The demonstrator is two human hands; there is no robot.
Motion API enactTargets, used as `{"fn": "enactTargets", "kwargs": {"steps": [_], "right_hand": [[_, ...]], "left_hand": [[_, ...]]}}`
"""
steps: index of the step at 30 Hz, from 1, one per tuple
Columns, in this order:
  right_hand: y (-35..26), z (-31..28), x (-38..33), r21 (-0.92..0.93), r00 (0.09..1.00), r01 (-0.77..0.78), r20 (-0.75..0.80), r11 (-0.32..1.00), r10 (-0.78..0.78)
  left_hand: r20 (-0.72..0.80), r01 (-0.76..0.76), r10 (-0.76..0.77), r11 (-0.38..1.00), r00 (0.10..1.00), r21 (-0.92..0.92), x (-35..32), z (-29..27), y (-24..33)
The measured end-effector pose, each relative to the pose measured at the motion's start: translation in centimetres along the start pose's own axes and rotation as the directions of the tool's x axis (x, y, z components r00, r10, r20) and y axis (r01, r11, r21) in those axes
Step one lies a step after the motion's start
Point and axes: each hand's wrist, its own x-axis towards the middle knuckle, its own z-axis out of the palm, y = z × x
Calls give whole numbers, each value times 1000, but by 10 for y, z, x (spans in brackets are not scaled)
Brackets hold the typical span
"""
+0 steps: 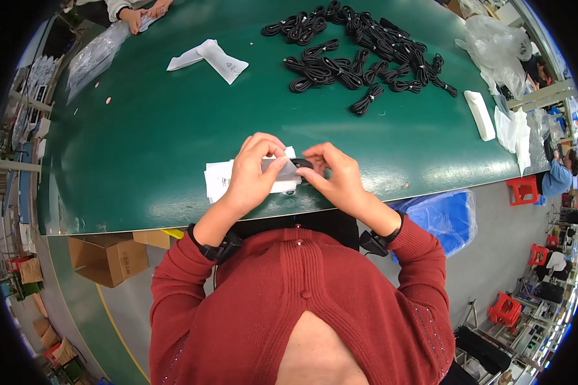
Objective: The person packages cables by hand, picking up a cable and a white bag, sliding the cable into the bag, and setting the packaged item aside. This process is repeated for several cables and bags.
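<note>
Near the table's front edge, my left hand [253, 173] pinches a small whitish plastic bag [280, 168] between thumb and fingers. Beside it, my right hand [337, 173] grips a coiled black cable [303, 163] at the mouth of that bag. Part of the cable seems to be inside, though my fingers hide how much. Beneath my left hand lies a stack of flat white bags [218, 181]. A large pile of tied black cables [382, 42] spreads over the far right of the table, with a single cable bundle [367, 100] lying nearer to me.
Two white bags [226, 63] lie at the far left. Beyond them, another person's hands [135, 19] hold clear plastic [96, 58]. White packets [480, 115] and crumpled plastic [496, 48] line the right edge. Below stand a lined blue bin [440, 221] and a cardboard box [112, 262].
</note>
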Motion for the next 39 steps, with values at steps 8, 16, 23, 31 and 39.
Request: {"fn": "enactTargets", "kwargs": {"steps": [8, 16, 23, 31, 39], "right_hand": [[74, -66, 39, -652, 970, -52, -212, 757, -116], [114, -95, 16, -797, 998, 1, -37, 604, -51], [34, -35, -3, 10, 814, -577, 90, 817, 574], [6, -26, -19, -311, 980, -92, 141, 946, 142], [7, -28, -10, -406, 956, 193, 283, 893, -78]], "left_hand": [[-270, 95, -204, 925, 941, -367, 88, -106, -17], [58, -93, 83, 978, 995, 186, 6, -22, -14], [111, -151, 120, 927, 987, 342, -32, 21, -26], [19, 225, -226, 973, 974, 44, -31, 19, -21], [54, 151, -150, 988, 987, -9, -29, 15, -19]]}}
